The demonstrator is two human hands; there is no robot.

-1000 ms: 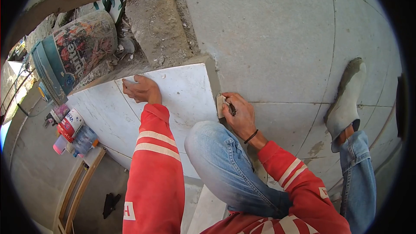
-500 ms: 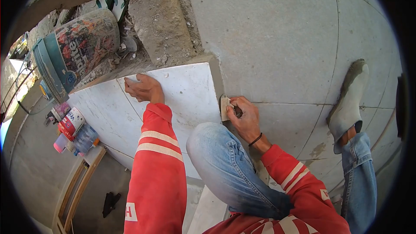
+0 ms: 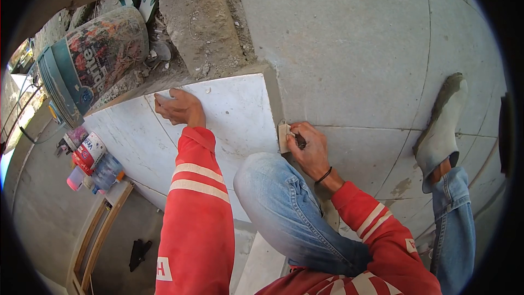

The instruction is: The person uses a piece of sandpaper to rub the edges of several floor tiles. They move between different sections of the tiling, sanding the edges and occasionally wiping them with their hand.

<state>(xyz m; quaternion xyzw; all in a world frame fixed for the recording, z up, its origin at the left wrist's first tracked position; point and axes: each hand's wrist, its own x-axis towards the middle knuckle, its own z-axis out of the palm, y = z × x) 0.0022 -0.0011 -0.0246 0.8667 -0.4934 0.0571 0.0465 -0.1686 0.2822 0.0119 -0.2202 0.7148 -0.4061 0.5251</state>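
Note:
My right hand (image 3: 309, 146) is closed around the dark handle of a small putty knife (image 3: 284, 137). Its flat, pale blade lies along the right-hand end of a white tiled surface (image 3: 234, 109), where that meets the grey floor tiles. My left hand (image 3: 180, 107) leans on the white tiles near their far edge, by a joint between two of them. The left fingers are curled in together, and whatever may be under them is hidden. My bent knee (image 3: 267, 177) stands close to the putty knife.
A mortar-stained bucket (image 3: 106, 52) lies on its side on rubble, with flip-flops (image 3: 147, 1) behind it. Plastic bottles (image 3: 107, 172) and a red-and-white container (image 3: 90, 153) stand at the left. Grey floor tiles (image 3: 349, 49) extend to the right, under my booted foot (image 3: 441, 123).
The view has shifted slightly. Both hands keep nearly the same places, the right one still holding the putty knife at the tile edge.

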